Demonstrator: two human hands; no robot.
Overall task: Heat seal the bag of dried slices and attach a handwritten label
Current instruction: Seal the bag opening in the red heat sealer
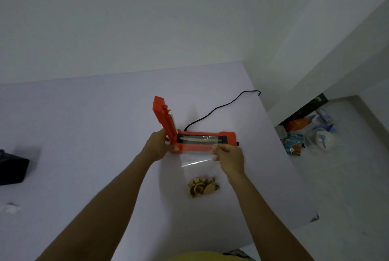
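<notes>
An orange heat sealer lies on the white table, its lid raised upright at the left end. A clear plastic bag lies in front of it, its top edge laid over the sealing strip. Dried slices are bunched at the bag's bottom. My left hand grips the left end of the sealer at the hinge. My right hand pinches the bag's upper right corner beside the strip.
The sealer's black cord runs back to the table's right edge. A dark object sits at the far left, and a small white packet lies below it. Cluttered packages lie on the floor to the right.
</notes>
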